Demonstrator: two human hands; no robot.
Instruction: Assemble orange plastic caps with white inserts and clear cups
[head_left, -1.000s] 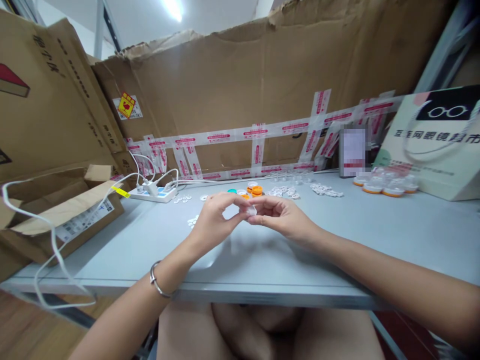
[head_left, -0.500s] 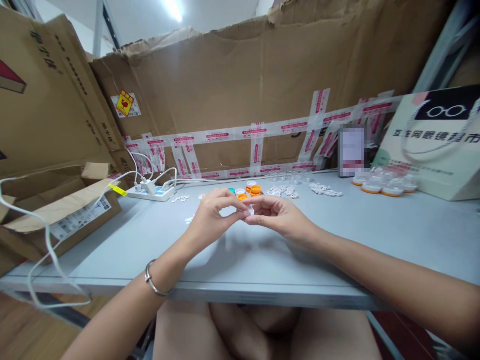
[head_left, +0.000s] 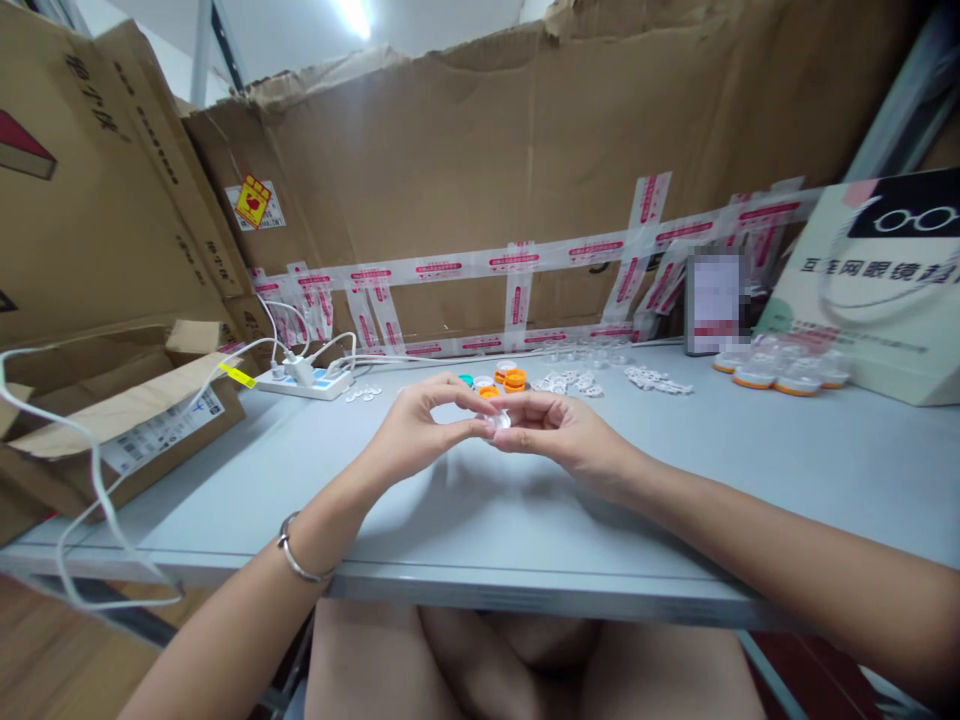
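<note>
Between my fingertips, above the middle of the table, is a small clear plastic piece, rounded like a cap or dome; its exact kind is too small to tell. My left hand pinches it from the left with thumb and fingers. From the right, my right hand closes thumb and fingers on the same piece. Just behind my fingers lie orange round caps and a teal one. White small parts are spread in a pile a little to the right of them.
Another white pile lies further right, near a phone and clear domed pieces with orange bases. A paper bag stands at the right. Leftward are a power strip, small white discs and an open carton.
Both hands keep their pinch at nearly the same spot. The clear piece has turned slightly and shows more between my fingertips. The view has shifted a little.
</note>
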